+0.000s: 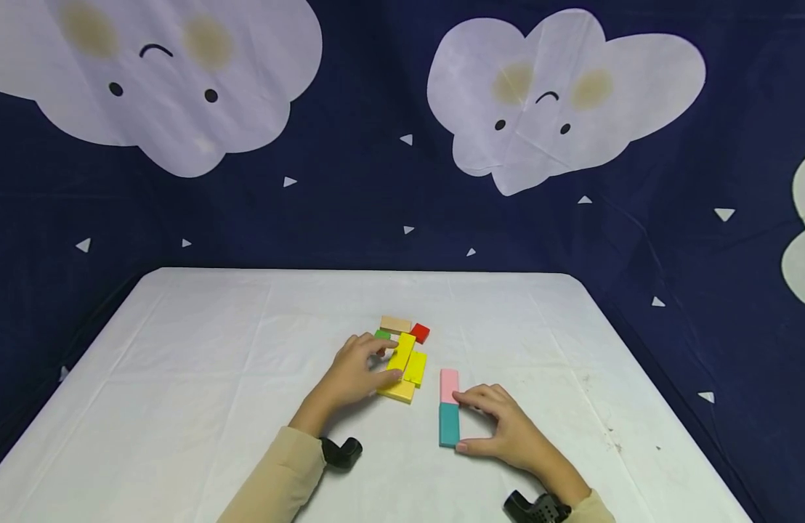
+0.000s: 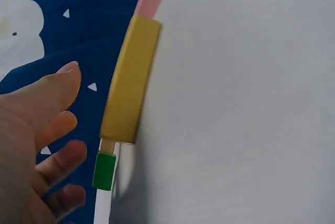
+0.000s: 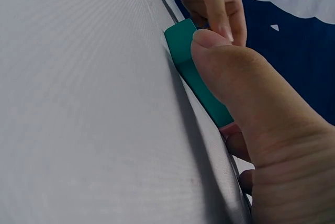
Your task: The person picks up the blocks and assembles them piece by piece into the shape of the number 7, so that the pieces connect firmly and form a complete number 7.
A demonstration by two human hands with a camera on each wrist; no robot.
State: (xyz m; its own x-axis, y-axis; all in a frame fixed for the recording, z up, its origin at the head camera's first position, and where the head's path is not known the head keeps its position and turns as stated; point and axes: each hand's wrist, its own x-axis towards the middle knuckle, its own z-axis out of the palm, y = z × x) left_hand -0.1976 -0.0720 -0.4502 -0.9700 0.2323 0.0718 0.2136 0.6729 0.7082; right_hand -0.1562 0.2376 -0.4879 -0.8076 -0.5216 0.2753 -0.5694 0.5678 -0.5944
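Observation:
My left hand [image 1: 358, 372] hovers over a cluster of yellow blocks, thumb and fingers parted with nothing between them in the left wrist view. Under it lie a long yellow block [image 1: 402, 352], a smaller yellow block [image 1: 415, 367] and a darker yellow block [image 1: 397, 392]. A pink block [image 1: 449, 385] and a teal block [image 1: 450, 425] lie end to end in one line. Along their right side rests my right hand [image 1: 507, 430], its thumb at the teal block's near corner and a fingertip at the pink block's edge. The right wrist view shows the thumb [image 3: 230, 72] against the teal block.
Beyond the yellow blocks lie a beige wooden block [image 1: 395, 324], a red block [image 1: 420, 333] and a green block [image 1: 382, 334], partly covered by the left hand. A white cloth covers the table [image 1: 180, 378]. Behind it hangs a dark blue curtain [image 1: 363, 218] with clouds.

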